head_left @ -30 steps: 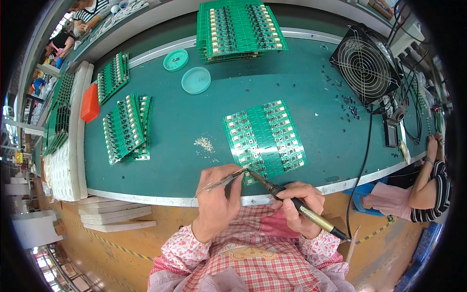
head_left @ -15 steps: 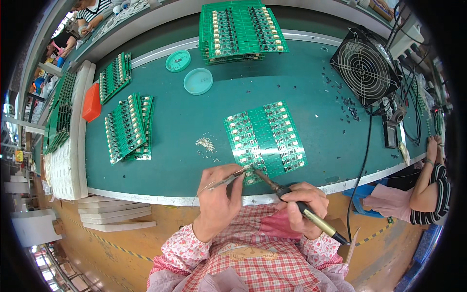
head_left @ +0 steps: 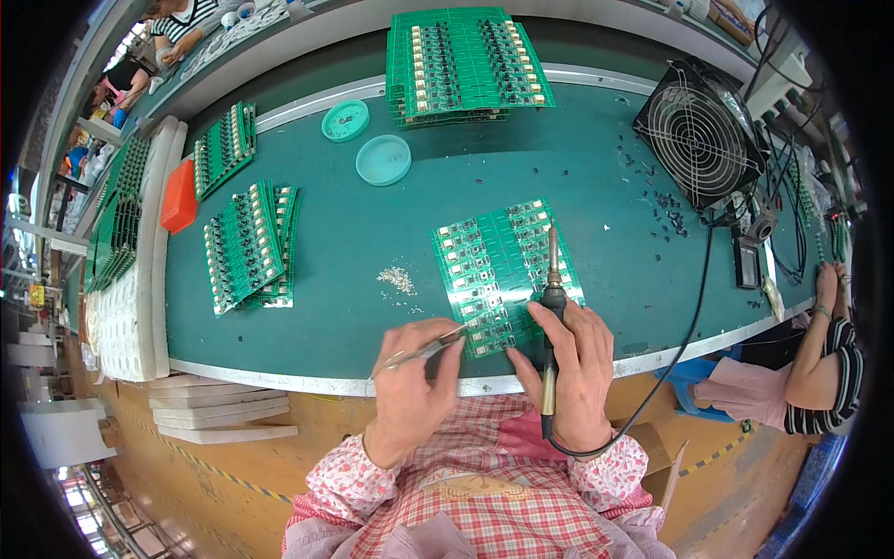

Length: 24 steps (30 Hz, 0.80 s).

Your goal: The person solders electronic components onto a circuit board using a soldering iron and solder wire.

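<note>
A green circuit board panel point(head_left: 498, 256) lies flat near the table's front edge, with rows of small black and white parts. My left hand point(head_left: 416, 382) is closed on a pair of metal tweezers point(head_left: 421, 351), whose tips reach the panel's lower left corner. My right hand point(head_left: 579, 373) holds a soldering iron point(head_left: 551, 307) with a black and gold handle. The iron's metal tip points away from me over the panel's right side. My right thumb is at the panel's near edge. A small pile of tiny pale parts point(head_left: 399, 279) lies left of the panel.
Stacked panels stand at the back point(head_left: 466, 65) and lie at the left point(head_left: 247, 247). Two round turquoise dishes, one a shallow lid point(head_left: 383, 160), sit behind. A black fan point(head_left: 698, 135) stands right, near scattered black bits point(head_left: 669, 210). The iron's cable point(head_left: 697, 307) crosses the right side.
My right hand has swung the soldering iron from pointing at the panel's near corner to pointing away, and its thumb has come to the panel edge. The tweezers remain near that corner.
</note>
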### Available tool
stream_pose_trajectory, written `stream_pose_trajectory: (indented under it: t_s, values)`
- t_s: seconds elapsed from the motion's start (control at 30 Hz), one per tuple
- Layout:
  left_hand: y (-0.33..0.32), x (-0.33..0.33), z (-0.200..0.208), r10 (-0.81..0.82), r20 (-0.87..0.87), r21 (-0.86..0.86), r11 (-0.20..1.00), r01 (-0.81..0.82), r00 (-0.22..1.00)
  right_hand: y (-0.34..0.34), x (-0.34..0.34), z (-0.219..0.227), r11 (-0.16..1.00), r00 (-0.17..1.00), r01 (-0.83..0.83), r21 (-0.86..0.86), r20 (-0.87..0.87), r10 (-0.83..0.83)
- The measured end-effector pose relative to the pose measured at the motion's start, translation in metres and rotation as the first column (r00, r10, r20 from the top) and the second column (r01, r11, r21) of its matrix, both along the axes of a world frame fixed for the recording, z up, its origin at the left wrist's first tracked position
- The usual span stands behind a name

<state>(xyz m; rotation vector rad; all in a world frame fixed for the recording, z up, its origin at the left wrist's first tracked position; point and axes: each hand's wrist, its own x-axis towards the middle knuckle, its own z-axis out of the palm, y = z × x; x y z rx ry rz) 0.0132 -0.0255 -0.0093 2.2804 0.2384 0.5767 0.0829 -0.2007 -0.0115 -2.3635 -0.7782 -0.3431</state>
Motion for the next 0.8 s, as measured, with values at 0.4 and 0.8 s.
stream_pose_trajectory:
  t_s: [0.4,0.8]
  values:
    - [0.036,-0.009,-0.006,0.198,-0.010,0.036,0.980,-0.197,0.980,0.006,0.004,-0.008,0.997,1.000,0.028,0.077,0.005,-0.029]
    - [0.038,-0.001,-0.005,0.174,0.000,0.105,0.979,-0.173,0.985,0.003,0.002,-0.010,0.993,0.999,0.027,0.117,0.019,-0.029]
